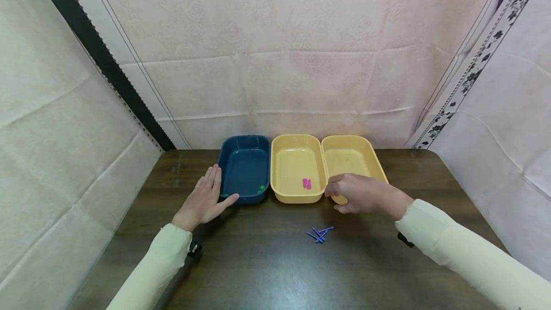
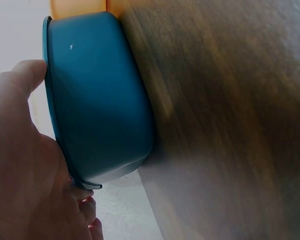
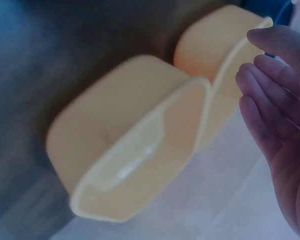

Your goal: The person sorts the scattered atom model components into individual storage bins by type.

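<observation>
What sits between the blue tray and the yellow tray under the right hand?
Another yellow tray with a small pink piece inside stands between the blue tray and the right-hand yellow tray, seen from the head view.

The head view looks forward and down from above the tabletop [image 1: 267, 262], taking in three bins in a row. The left wrist view sits close against the blue bin [image 2: 100, 95], sharing it with the head view [image 1: 244, 169]. The right wrist view looks closely at both yellow bins [image 3: 135, 150]
</observation>
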